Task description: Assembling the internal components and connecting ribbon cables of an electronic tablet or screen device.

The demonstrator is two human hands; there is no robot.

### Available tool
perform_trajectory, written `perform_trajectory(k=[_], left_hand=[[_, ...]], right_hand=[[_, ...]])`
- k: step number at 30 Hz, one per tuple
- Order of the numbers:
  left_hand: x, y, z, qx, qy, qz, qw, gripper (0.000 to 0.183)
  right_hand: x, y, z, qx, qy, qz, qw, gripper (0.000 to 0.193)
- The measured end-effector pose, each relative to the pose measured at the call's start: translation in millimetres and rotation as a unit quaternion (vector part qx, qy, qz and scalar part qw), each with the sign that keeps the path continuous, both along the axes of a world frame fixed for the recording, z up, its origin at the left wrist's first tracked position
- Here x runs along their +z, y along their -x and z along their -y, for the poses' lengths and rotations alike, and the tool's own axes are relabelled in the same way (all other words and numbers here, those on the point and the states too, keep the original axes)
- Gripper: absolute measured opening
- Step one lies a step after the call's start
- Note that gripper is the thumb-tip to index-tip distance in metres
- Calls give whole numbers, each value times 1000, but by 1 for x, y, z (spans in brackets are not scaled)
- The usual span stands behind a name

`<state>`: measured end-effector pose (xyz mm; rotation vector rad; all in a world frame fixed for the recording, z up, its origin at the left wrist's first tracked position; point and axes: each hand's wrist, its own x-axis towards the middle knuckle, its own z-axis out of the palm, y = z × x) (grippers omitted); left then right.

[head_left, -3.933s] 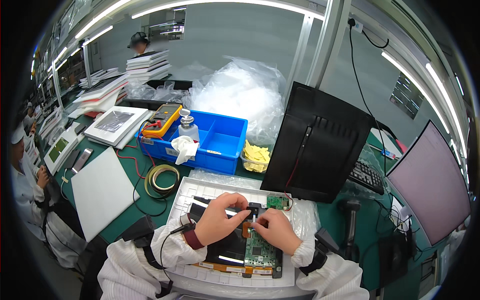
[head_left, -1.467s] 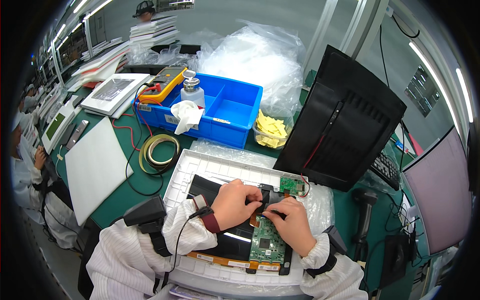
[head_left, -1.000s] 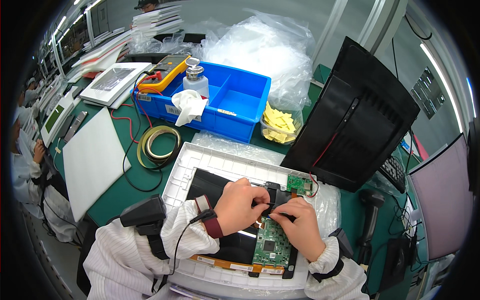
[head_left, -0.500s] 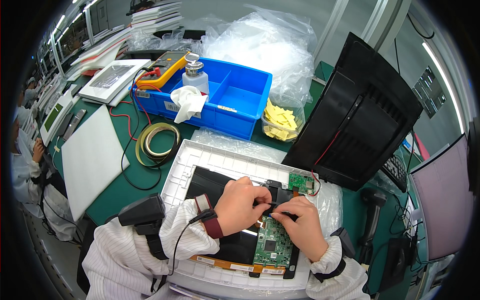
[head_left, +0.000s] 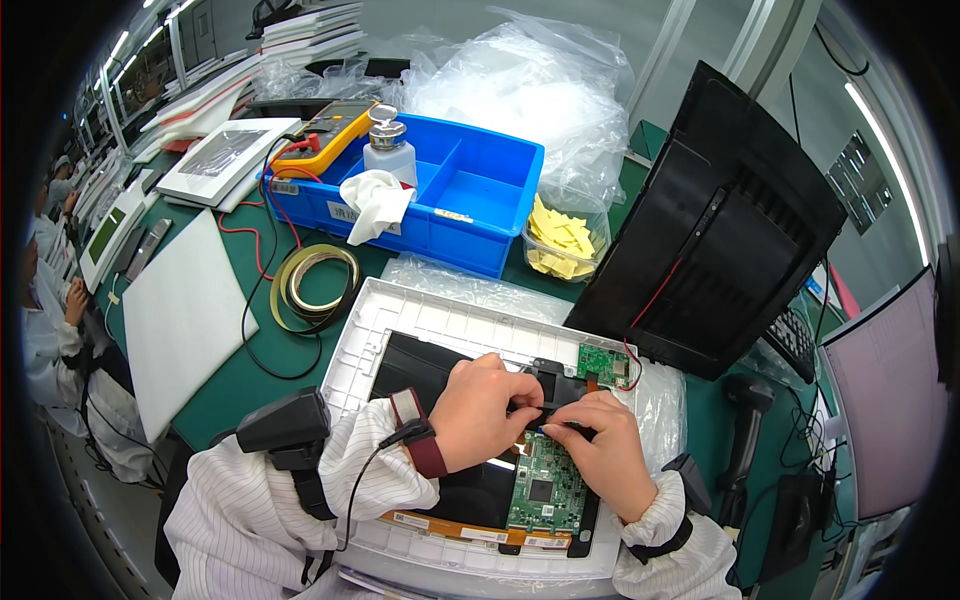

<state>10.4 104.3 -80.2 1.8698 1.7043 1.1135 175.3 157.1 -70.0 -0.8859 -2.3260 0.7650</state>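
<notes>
Bright, cool light falls from tubes [head_left: 893, 163] well right of the bin [head_left: 472, 246] and far to its left, leaving soft shadows. Glare whitens the plastic [head_left: 515, 90] behind the bin; a white streak marks the black panel [head_left: 412, 366] before it. Fisheye distortion bows the monitor [head_left: 890, 385] to its right; workers [head_left: 44, 310] far left look soft.

As a flat green worktop [head_left: 280, 342], bears at nine o'clock a flat white four-cornered sheet [head_left: 188, 325] and, closer to centre, an olive ring-shaped tape roll [head_left: 281, 290]. Holds a divided blue plastic bin [head_left: 470, 250] at twelve, a clear plastic tub [head_left: 598, 250] of yellow slips [head_left: 560, 236] between one and two, and a black pistol-shaped scanner [head_left: 742, 440] at four. Carries creased clear plastic wrap [head_left: 660, 420] too, showing at twelve and four, beneath a white rectangular plastic housing [head_left: 361, 338].
</notes>
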Motion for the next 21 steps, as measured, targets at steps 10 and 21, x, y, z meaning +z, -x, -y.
perform_trajectory(k=[10, 21], left_hand=[[3, -1, 1, -2, 26, -3, 1000, 4], [0, 0, 1, -5, 15, 1, 1000, 4]], right_hand=[[2, -1, 0, -3, 13, 3, 1000, 9], [-1, 0, 0, -6, 14, -1, 1000, 10]])
